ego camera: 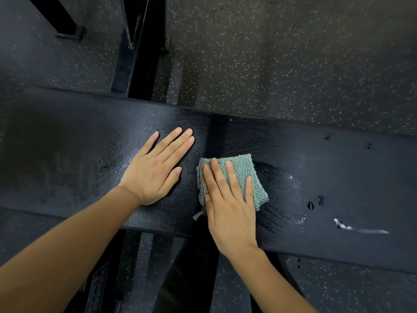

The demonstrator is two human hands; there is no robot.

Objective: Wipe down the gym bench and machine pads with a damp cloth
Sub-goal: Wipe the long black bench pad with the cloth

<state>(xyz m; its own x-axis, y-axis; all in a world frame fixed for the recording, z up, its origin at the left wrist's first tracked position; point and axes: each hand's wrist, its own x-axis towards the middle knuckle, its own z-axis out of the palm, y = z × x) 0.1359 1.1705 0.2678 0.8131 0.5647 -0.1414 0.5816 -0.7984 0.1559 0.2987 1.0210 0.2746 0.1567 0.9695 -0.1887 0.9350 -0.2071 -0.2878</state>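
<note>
The bench (67, 154) runs off both side edges (cloth (242, 164) partly covered).

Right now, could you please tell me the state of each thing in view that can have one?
Bench pad: wet streaks across the middle, dark drops and a white smear toward its right end.
Cloth: folded, lying flat on the pad.
Left hand: open, palm down, flat on the pad.
Right hand: open, straight fingers pressing on the cloth.
</note>
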